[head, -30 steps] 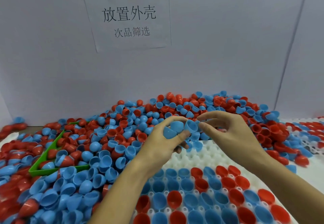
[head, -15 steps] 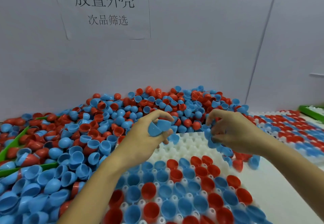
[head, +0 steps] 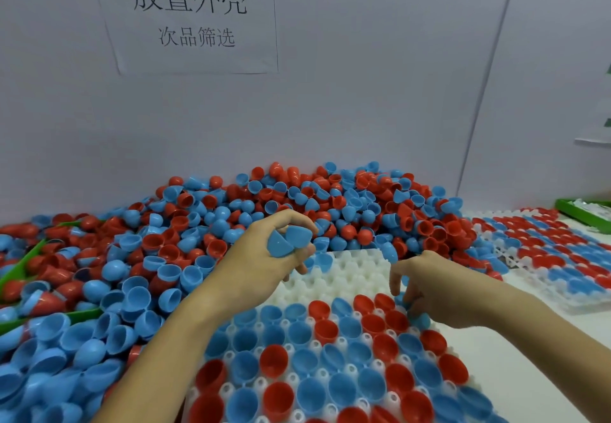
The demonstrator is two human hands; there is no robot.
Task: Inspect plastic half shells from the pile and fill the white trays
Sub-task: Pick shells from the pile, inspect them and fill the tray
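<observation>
A large pile of red and blue plastic half shells covers the table's left and back. In front of me lies a white tray; its near rows hold red and blue shells, and its far rows are bare. My left hand hovers above the tray's far left corner and grips two blue half shells between thumb and fingers. My right hand is low over the tray's right side, fingers curled downward around blue half shells that are partly hidden under the palm.
A second white tray filled with shells lies to the right. A green bin stands at the far right edge. A green tray is half buried in the pile at left. A white wall with a paper sign closes the back.
My right hand has come down from the pile's edge onto the tray's right side with blue shells. My left hand has stayed raised with its blue shells. The view has shifted right.
</observation>
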